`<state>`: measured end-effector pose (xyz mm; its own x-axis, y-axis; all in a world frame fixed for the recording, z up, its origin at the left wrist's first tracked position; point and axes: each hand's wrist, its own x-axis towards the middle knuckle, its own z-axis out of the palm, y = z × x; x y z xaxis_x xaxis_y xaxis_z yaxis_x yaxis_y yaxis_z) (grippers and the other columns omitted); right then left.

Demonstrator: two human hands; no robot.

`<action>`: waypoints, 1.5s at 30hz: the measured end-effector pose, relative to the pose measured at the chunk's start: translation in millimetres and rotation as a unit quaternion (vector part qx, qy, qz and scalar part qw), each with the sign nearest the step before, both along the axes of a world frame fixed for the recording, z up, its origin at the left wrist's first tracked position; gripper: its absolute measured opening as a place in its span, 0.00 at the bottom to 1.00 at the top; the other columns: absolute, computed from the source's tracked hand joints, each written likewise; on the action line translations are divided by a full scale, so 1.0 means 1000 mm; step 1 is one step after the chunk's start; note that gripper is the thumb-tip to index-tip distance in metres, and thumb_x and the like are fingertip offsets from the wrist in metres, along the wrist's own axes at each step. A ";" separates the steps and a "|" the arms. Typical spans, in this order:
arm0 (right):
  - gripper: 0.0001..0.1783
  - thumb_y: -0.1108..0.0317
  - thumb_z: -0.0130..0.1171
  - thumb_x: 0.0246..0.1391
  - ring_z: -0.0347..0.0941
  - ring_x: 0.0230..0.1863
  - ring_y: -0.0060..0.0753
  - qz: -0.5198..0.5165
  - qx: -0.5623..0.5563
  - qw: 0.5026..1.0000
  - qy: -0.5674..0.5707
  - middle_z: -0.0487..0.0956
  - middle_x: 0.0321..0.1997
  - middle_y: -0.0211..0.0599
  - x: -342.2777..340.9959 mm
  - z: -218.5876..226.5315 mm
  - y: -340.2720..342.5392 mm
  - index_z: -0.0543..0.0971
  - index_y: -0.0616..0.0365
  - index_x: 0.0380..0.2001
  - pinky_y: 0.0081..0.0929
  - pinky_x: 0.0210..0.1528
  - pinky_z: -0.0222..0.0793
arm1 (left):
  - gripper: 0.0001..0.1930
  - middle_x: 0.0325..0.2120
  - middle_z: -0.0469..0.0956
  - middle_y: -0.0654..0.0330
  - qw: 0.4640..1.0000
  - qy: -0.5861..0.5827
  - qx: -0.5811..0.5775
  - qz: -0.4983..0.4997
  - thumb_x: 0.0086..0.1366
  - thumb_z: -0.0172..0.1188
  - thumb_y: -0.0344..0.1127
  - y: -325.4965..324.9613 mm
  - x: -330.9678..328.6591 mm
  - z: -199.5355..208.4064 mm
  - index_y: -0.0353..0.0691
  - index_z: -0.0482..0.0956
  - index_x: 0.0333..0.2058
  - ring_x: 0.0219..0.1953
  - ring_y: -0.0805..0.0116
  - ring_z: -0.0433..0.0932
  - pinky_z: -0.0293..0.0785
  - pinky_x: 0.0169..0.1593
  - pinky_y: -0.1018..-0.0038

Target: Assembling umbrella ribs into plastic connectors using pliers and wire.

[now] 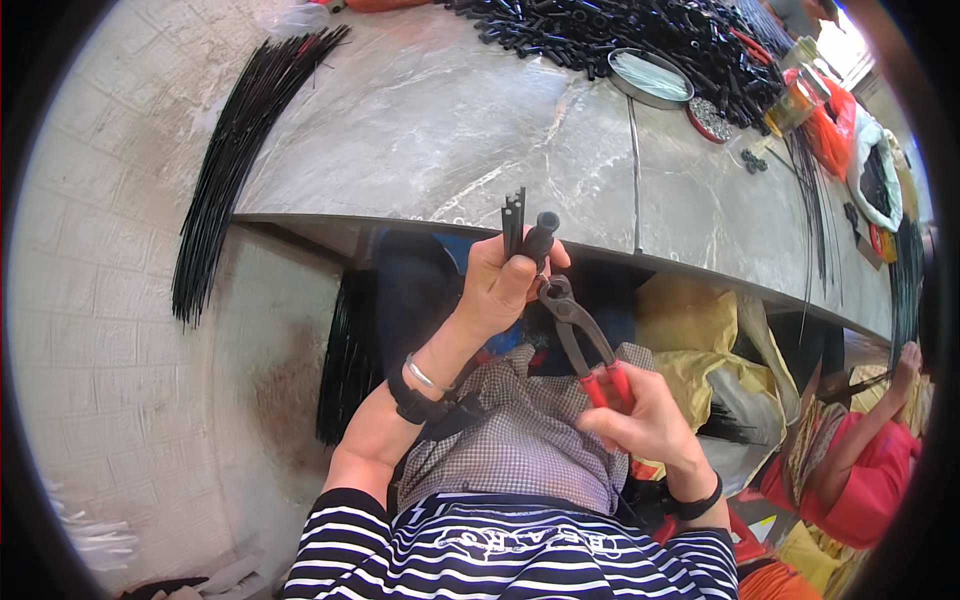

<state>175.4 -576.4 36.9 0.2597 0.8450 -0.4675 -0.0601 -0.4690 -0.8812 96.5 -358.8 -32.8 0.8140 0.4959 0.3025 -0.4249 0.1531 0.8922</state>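
Note:
My left hand [500,285] is closed round a black tube-shaped piece [541,236] with a round, hollow-looking end. Several narrow dark strips with small holes near their tips [513,222] stand up beside it from the same grip. Lower down, my right hand [650,415] is wrapped round the red handles of a pair of pincers [580,335]. The pincers' dark jaws are by the lower end of the black piece, just under my left fingers. Whether they bite on anything I cannot tell. My lap, under a checked apron [515,430], lies below both hands.
Ahead runs a grey marble-patterned table [420,130]. Long black rods [240,150] overhang its left end. A heap of short black tubes [640,30], an oval tin [650,78] and a red-rimmed dish [709,120] are at the back. Another person's arm [870,430] shows at right.

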 end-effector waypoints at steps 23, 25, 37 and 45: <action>0.26 0.71 0.69 0.41 0.75 0.20 0.35 -0.115 0.076 0.926 -0.352 0.77 0.23 0.40 -0.016 -0.018 0.002 0.71 0.60 0.44 0.29 0.27 0.70 | 0.31 0.17 0.67 0.71 1.000 0.012 -0.013 0.003 0.61 0.55 0.63 0.008 -0.003 0.004 0.33 0.77 0.32 0.18 0.85 0.63 0.57 0.21 0.85; 0.25 0.73 0.67 0.39 0.74 0.20 0.30 -0.087 0.104 0.920 -0.369 0.76 0.23 0.37 -0.014 -0.017 0.001 0.72 0.61 0.44 0.26 0.24 0.69 | 0.31 0.18 0.68 0.70 1.000 0.014 -0.018 0.000 0.61 0.56 0.64 0.007 -0.003 0.010 0.33 0.77 0.31 0.18 0.85 0.63 0.57 0.21 0.86; 0.28 0.76 0.58 0.45 0.60 0.10 0.14 -0.073 0.105 0.875 0.466 0.66 0.18 0.26 -0.020 -0.017 -0.011 0.66 0.71 0.51 0.14 0.12 0.53 | 0.45 0.15 0.73 0.63 0.998 0.051 0.023 -0.028 0.49 0.44 0.80 0.005 -0.001 0.007 0.34 0.76 0.28 0.13 0.83 0.65 0.56 0.16 0.86; 0.31 0.71 0.56 0.47 0.63 0.10 0.15 -0.068 0.153 0.688 0.706 0.65 0.17 0.28 -0.037 -0.031 -0.014 0.61 0.71 0.55 0.12 0.10 0.57 | 0.44 0.16 0.73 0.61 0.997 0.039 0.006 -0.062 0.51 0.41 0.80 0.009 -0.003 -0.003 0.35 0.76 0.28 0.15 0.78 0.69 0.62 0.18 0.82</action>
